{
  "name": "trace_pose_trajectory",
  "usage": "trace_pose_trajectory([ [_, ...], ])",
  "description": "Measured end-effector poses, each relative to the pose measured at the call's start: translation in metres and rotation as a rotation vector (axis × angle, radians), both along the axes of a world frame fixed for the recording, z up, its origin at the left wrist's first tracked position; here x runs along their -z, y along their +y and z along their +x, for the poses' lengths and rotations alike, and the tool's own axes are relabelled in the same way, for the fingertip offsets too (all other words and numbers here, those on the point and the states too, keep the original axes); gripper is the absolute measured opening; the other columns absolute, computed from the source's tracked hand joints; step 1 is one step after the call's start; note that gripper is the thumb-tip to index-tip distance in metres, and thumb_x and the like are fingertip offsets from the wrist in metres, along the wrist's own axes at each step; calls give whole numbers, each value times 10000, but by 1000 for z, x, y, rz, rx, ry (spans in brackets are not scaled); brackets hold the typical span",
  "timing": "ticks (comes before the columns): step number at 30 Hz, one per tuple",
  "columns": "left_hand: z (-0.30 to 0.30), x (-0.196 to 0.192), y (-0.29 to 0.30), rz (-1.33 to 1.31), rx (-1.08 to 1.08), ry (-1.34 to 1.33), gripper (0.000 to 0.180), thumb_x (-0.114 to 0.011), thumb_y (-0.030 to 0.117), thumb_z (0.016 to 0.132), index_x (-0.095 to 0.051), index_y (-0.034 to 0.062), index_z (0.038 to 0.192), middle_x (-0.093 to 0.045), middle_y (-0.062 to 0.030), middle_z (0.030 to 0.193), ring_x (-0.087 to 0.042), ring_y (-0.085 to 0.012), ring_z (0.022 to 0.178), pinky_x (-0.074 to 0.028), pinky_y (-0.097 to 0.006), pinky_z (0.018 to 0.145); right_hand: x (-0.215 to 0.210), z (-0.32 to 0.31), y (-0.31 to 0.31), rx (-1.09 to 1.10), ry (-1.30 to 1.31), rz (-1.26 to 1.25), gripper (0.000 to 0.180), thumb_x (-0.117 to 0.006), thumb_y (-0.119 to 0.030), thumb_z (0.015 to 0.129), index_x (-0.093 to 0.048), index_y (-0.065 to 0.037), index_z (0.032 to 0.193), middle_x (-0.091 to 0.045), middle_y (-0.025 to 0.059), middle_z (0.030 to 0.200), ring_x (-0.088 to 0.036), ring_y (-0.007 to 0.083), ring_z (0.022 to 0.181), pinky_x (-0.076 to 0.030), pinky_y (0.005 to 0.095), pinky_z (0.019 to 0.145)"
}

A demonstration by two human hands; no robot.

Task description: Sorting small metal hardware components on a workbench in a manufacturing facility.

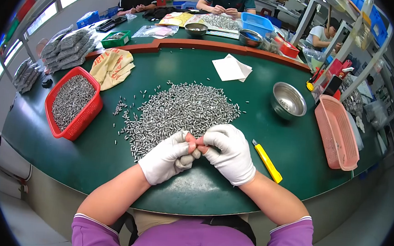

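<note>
My left hand (171, 157) and my right hand (228, 152) meet at the near edge of a wide pile of small silvery metal pieces (184, 108). Both wear white gloves that leave the thumb and a fingertip bare. Their fingertips are pinched together, thumb against finger, and touch each other. Whatever sits between them is too small or too hidden to make out. Right of my right hand lies a yellow utility knife (268, 162), its tip pointing away from me.
A red basket (97, 104) full of the same pieces stands left, below stacked filled bags (70, 45) and a cloth sack (112, 67). White paper (228, 69) lies beyond the pile. At right are a steel bowl (295, 91) and a pink basket (326, 132). People sit across a raised ledge (202, 44).
</note>
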State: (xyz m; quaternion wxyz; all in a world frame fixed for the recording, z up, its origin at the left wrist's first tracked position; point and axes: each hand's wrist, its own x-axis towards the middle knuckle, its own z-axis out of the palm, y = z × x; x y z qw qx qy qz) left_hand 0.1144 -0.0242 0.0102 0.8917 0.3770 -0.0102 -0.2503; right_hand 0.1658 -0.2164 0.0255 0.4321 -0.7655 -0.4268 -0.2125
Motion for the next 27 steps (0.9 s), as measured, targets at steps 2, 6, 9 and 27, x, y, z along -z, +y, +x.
trace_pose_trajectory([
  [2,0,-1,0,-15,3,2,93,-646,169,938,-592,152,1012,-628,-30,956,-386,-47,593,-346,-201,567,-1,0,0,5,-23,2,233,-798,-40,649,-679,-109,838,-646,65,836,-623,265,746,-506,361,654],
  [6,-1,2,0,-48,-9,-2,80,-644,160,939,-592,149,999,-626,-35,949,-394,-50,595,-351,-202,571,-3,-1,0,4,-87,-17,250,-806,-52,639,-668,-116,837,-645,61,839,-619,268,742,-501,364,647],
  [9,0,5,1,-68,10,3,75,-638,151,943,-583,140,992,-622,-38,931,-403,-54,597,-359,-204,578,-2,0,0,-2,-108,-17,267,-812,-57,631,-658,-121,840,-640,59,837,-617,267,741,-499,365,644],
  [27,0,-1,1,-145,83,6,156,-616,190,954,-613,65,1047,-610,16,815,-349,-38,544,-314,-195,537,-8,-4,0,-23,-170,20,229,-799,-84,675,-640,-120,836,-640,47,816,-613,257,709,-493,361,629],
])
